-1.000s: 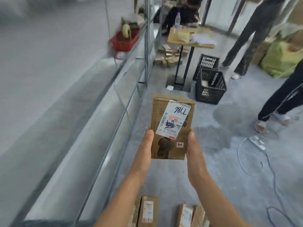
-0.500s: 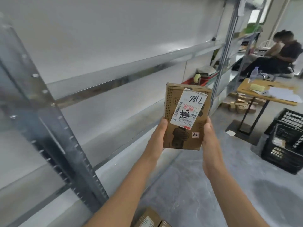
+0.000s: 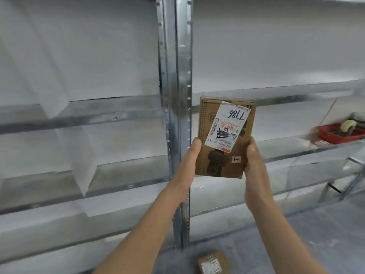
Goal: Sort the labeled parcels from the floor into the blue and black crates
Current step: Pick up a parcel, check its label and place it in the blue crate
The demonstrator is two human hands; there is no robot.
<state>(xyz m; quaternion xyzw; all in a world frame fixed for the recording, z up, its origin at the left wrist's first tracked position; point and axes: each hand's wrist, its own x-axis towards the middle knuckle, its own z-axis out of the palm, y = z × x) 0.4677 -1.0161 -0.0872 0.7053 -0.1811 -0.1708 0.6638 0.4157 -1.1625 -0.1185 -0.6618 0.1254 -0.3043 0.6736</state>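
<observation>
holding parcel (image 3: 224, 159) labelled 7786

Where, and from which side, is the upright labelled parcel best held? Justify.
Grip the parcel low on its two long side edges, left hand from the left, right hand from the right: it is flat, thin and upright, so the label shows.

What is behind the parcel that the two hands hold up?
A metal beam and white boards pass behind the parcel; a metal post stands just left. The parcel covers the stretch behind it and most fingers of the left hand and right hand.
</observation>
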